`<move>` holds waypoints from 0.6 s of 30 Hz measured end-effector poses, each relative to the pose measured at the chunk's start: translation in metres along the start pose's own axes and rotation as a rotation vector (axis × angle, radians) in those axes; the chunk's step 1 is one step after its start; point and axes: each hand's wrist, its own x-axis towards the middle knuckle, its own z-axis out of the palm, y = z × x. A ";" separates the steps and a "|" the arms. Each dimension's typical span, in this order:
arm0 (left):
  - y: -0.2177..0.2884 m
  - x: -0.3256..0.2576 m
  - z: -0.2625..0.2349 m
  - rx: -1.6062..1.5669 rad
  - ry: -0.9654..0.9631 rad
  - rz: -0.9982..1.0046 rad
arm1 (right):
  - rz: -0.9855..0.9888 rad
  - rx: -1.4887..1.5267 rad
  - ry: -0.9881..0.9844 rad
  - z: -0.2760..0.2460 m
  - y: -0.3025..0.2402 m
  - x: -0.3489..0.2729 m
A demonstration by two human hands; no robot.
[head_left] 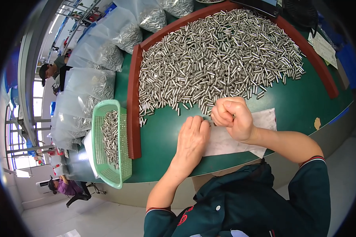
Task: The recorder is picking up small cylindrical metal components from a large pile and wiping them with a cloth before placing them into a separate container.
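A broad heap of small silver metal pins [217, 55] covers the green table [162, 138] in front of me. At its near edge my left hand [193, 138] is palm down, fingers together and bent, their tips close to the loose pins. Whatever lies under those fingers is hidden. Just right of it, my right hand [235, 120] is curled into a fist above a whitish cloth or sheet [221, 143]. A tiny part of something shows between the two hands, too small to name. The inside of the right fist cannot be seen.
Red-brown bars [134, 98] fence the heap. Left of them stands a green perforated basket [122, 166] holding more pins. Clear plastic bags of pins [105, 85] line the table's left side. Papers [323, 49] lie at the far right. Two people are in the background left.
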 end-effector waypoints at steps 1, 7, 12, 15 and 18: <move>-0.002 0.002 -0.002 -0.050 0.025 0.001 | -0.006 0.006 0.010 -0.001 -0.001 0.001; -0.033 -0.018 0.002 -1.760 0.174 -0.694 | 0.034 0.061 0.037 -0.004 -0.003 0.001; -0.037 -0.021 0.000 -1.809 0.162 -0.834 | 0.037 0.057 0.035 -0.001 -0.003 0.001; -0.037 -0.020 -0.001 -1.790 0.151 -0.835 | 0.045 0.091 0.033 -0.002 -0.003 0.001; -0.038 -0.019 -0.001 -1.798 0.147 -0.835 | 0.050 0.082 0.033 -0.002 -0.003 0.002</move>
